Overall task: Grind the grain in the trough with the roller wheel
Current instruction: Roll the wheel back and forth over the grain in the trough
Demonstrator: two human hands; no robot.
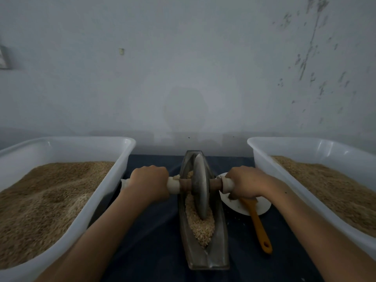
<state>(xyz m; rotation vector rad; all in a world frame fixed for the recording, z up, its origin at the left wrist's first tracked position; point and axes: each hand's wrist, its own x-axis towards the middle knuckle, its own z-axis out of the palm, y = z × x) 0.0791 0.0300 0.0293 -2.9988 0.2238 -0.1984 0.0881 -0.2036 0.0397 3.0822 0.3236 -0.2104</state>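
A narrow, boat-shaped metal trough [218, 255] lies lengthwise on the dark cloth in the middle. Pale crushed grain [200, 226] fills its groove. A grey metal roller wheel [200, 186] stands upright in the groove, about halfway along, on a brown axle whose ends are wrapped in white cloth. My left hand [149, 185] grips the left wrapped handle. My right hand [243, 183] grips the right wrapped handle. Both hands sit close to the wheel, knuckles up.
A large white plastic tub [122, 157] heaped with brown grain stands to the left, and a second tub [262, 159] of grain stands to the right. A white plate [262, 206] with an orange-handled brush [259, 226] lies right of the trough. A grey wall rises just behind.
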